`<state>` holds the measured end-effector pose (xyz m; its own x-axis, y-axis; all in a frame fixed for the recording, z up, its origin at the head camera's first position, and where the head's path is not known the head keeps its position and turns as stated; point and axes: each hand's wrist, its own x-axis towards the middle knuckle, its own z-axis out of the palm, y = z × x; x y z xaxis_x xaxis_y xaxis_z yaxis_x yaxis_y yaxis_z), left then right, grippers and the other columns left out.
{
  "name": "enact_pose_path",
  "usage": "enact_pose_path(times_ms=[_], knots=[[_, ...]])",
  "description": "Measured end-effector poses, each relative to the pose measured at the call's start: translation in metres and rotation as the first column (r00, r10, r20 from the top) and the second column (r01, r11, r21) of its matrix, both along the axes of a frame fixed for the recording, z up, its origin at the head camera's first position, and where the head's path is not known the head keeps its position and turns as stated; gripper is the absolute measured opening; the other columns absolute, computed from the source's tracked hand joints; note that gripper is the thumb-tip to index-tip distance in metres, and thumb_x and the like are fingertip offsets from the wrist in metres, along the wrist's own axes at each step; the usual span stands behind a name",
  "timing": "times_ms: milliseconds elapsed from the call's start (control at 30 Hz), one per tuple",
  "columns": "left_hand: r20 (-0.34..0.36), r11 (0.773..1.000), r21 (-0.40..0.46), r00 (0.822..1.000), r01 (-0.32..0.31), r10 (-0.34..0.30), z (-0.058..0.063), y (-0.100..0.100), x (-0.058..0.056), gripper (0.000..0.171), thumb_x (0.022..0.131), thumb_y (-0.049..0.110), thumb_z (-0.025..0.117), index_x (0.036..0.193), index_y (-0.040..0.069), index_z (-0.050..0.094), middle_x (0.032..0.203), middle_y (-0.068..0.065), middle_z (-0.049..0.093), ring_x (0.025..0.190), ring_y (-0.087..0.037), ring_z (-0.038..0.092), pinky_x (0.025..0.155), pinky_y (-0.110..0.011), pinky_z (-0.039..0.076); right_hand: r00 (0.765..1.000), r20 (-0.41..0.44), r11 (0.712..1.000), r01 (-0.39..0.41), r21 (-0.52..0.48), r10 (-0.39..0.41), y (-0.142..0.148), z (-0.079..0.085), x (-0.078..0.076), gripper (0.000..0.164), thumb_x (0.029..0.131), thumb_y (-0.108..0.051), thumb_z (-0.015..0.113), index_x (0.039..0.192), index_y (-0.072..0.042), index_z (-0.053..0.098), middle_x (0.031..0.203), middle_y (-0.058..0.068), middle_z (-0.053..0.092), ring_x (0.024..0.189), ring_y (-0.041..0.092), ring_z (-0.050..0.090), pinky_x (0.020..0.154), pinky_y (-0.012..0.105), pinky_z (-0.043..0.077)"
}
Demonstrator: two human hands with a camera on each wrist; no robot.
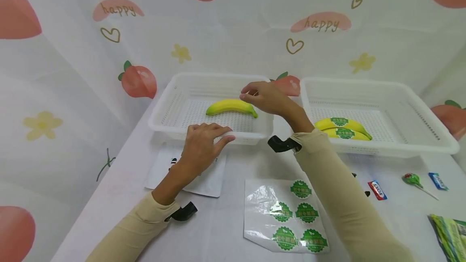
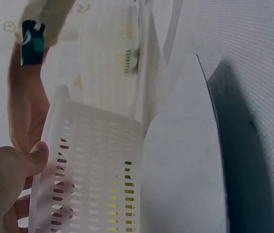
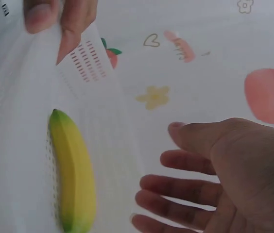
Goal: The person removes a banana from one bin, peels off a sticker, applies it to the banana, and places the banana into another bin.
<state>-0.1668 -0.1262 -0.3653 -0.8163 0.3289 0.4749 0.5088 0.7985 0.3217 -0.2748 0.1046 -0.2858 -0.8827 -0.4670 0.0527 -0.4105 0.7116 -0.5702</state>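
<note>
A yellow banana [image 1: 233, 106] with green ends lies on the floor of the left white plastic basket [image 1: 171, 132]. My left hand [image 1: 204, 142] grips this basket's front rim, its thumb outside and the fingers reaching over to the inner side; the left wrist view shows the thumb [image 2: 39, 158] against the rim. Over the basket's right side hovers my right hand [image 1: 269, 98], its fingers loosely bent and apart from the banana. Nothing lies between those fingers [image 3: 180, 184] in the right wrist view.
Two bananas [image 1: 346, 123] with green stickers lie in the right basket [image 1: 393, 148]. A sheet of green stickers [image 1: 258, 213] is in front, and a white pouch [image 1: 211, 181] lies before the left basket. A lollipop [image 1: 411, 179] and small wrapped candies [image 1: 377, 189] are at right.
</note>
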Motion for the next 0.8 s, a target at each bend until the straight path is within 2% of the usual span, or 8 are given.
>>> enact_pose_path(times_ms=[133, 233, 433, 600, 800], knots=[[0.002, 1.000, -0.007, 1.000, -0.002, 0.002, 0.000, 0.001, 0.001, 0.034, 0.098, 0.038, 0.077, 0.125, 0.017, 0.080, 0.112, -0.004, 0.080, 0.105, -0.030, 0.072, 0.098, -0.059, 0.044, 0.993, 0.115, 0.999, -0.005, 0.033, 0.001, -0.017, -0.004, -0.013, 0.048, 0.107, -0.039, 0.059, 0.141, -0.006, 0.063, 0.138, 0.018, 0.066, 0.126, 0.034, 0.062, 0.107, 0.052, 0.051], [0.000, 1.000, -0.005, 1.000, 0.001, -0.001, 0.000, 0.001, 0.001, 0.034, 0.098, 0.038, 0.077, 0.125, 0.017, 0.080, 0.112, -0.004, 0.080, 0.105, -0.030, 0.072, 0.098, -0.059, 0.044, 0.985, 0.170, 0.998, 0.008, 0.062, -0.018, -0.026, -0.009, -0.021, 0.052, 0.107, -0.038, 0.059, 0.146, -0.004, 0.059, 0.146, 0.019, 0.061, 0.132, 0.035, 0.059, 0.111, 0.052, 0.048], [0.003, 1.000, -0.004, 1.000, 0.005, -0.005, 0.000, 0.001, 0.000, 0.035, 0.099, 0.039, 0.075, 0.124, 0.017, 0.080, 0.112, -0.003, 0.080, 0.104, -0.029, 0.072, 0.097, -0.058, 0.044, 0.962, 0.251, 0.989, 0.074, 0.128, -0.104, -0.034, -0.016, -0.031, 0.057, 0.107, -0.040, 0.058, 0.152, -0.005, 0.052, 0.160, 0.015, 0.048, 0.144, 0.034, 0.048, 0.121, 0.053, 0.038], [-0.003, 1.000, 0.002, 1.000, 0.007, -0.007, 0.000, 0.000, 0.000, 0.034, 0.099, 0.039, 0.074, 0.125, 0.016, 0.080, 0.112, -0.003, 0.080, 0.104, -0.029, 0.071, 0.097, -0.057, 0.043, 0.947, 0.288, 0.987, 0.110, 0.121, -0.141, -0.038, -0.019, -0.037, 0.060, 0.108, -0.039, 0.058, 0.157, -0.006, 0.048, 0.165, 0.014, 0.042, 0.149, 0.034, 0.043, 0.124, 0.052, 0.034], [-0.029, 1.000, 0.009, 1.000, 0.010, -0.009, -0.001, -0.001, -0.001, 0.033, 0.099, 0.039, 0.074, 0.122, 0.016, 0.081, 0.109, -0.002, 0.080, 0.099, -0.027, 0.071, 0.096, -0.057, 0.043, 0.941, 0.298, 0.982, 0.120, 0.143, -0.159, -0.044, -0.027, -0.045, 0.060, 0.108, -0.035, 0.059, 0.159, -0.007, 0.046, 0.166, 0.013, 0.043, 0.150, 0.032, 0.043, 0.124, 0.048, 0.035]])
